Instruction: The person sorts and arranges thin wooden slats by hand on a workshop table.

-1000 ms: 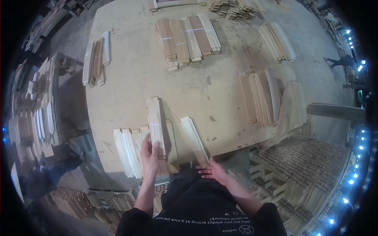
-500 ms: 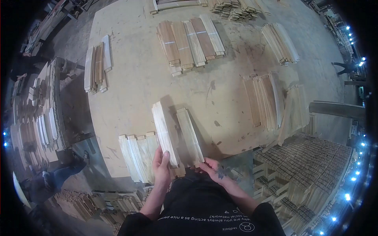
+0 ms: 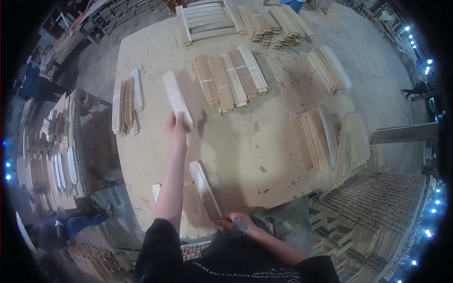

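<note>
Overhead view of a large worktable (image 3: 155, 94), a flat sheet of pale board with scuffed, stained patches, on which short wooden slats are sorted into separate groups. The left hand (image 3: 176, 129) is stretched out over the table with the arm nearly straight; its fingers are closed around the near end of a bundle of slats (image 3: 177, 99), light in colour, straight-edged and rectangular, which is held clear of the table surface and points away from the person. Gripping at one end leaves the rest of the bundle free to be laid flat. The right hand (image 3: 234, 221) stays at the near edge of the table, fingers pressed on the near end of a second bundle (image 3: 205, 187), which rests on the table beside more slats lying partly under the left forearm; how tightly that hand is closed cannot be told. Beyond the raised bundle, toward the middle of the table, lies a row of stacks (image 3: 231, 78) set side by side, mixing pale and reddish-brown wood. At the table's left edge sits a narrow pile (image 3: 126, 107) with lighter and darker pieces. Toward the right edge are two fanned groups (image 3: 317, 133) and (image 3: 329, 68), and at the far edge stand larger stacks (image 3: 273, 22). The parallel layout keeps each group distinct. Around the table are dense stores of further slats (image 3: 368, 207).
</note>
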A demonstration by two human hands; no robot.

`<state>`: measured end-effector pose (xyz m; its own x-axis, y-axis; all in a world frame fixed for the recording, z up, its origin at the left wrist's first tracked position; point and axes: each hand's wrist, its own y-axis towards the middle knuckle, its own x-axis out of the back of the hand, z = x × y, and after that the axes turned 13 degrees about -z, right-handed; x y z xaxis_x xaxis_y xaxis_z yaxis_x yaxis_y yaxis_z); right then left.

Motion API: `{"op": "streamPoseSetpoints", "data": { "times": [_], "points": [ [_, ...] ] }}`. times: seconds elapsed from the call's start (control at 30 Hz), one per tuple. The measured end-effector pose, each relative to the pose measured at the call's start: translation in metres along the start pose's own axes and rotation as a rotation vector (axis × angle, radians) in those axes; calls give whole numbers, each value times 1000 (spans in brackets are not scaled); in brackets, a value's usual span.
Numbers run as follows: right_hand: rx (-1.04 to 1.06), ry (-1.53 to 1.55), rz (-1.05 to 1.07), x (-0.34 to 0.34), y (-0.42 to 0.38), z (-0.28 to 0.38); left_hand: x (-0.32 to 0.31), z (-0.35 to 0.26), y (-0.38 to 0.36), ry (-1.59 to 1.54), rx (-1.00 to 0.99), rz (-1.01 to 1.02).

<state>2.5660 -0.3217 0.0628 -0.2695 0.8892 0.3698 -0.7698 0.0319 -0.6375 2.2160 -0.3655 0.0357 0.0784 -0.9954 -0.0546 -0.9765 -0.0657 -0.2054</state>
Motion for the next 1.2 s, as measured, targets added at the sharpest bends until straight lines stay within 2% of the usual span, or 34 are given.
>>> {"op": "streamPoseSetpoints", "data": {
  "times": [0.03,0.13,0.17,0.27,0.3,0.33,0.4,0.43,0.5,0.53,0.57,0.6,0.67,0.7,0.8,0.83,0.9,0.93,1.03,1.13,1.2],
  "points": [
    [93,-147,-177,-6,-8,-3,-18,5,20,6,-54,9],
    [128,-200,-304,-28,-12,-43,-57,21,54,2,-57,-38],
    [51,-124,-341,-13,-17,-37,-63,18,52,17,-26,-13],
    [-144,89,-473,17,-42,-29,-92,11,30,93,-104,-4],
    [-181,140,-532,20,-48,-33,-99,37,44,383,-278,-69],
    [-217,192,-591,23,-52,-37,-104,35,42,468,-323,-78],
    [-211,317,-642,30,-58,-43,-114,23,26,642,-405,-97],
    [-211,380,-662,31,-60,-44,-115,9,21,731,-336,-2],
    [-205,309,-731,34,-60,-39,-107,3,21,761,-409,20],
    [-202,272,-753,37,-60,-37,-98,6,22,783,-439,26],
    [-217,220,-717,39,-59,-35,-85,17,24,738,-527,-124],
    [-190,300,-691,35,-58,-40,-55,26,24,701,-477,-127],
    [-130,463,-635,21,-51,-60,19,7,7,620,-391,-148],
    [-113,460,-535,18,-49,-67,62,4,-7,600,-391,-208],
    [16,382,-483,10,-48,-69,199,6,-80,641,-389,-414],
    [46,392,-472,6,-46,-72,237,5,-116,763,-346,-481],
    [105,417,-454,-7,-40,-76,291,11,-187,951,-240,-564],
    [165,324,-494,-11,-39,-70,310,23,-215,1014,-178,-579],
    [317,55,-592,-16,-27,-31,326,68,-272,938,-283,-520],
    [381,-237,-728,-37,-2,8,297,74,-301,866,-364,-522],
    [315,-284,-732,-42,16,16,285,77,-327,747,-305,-653]
  ]
}}
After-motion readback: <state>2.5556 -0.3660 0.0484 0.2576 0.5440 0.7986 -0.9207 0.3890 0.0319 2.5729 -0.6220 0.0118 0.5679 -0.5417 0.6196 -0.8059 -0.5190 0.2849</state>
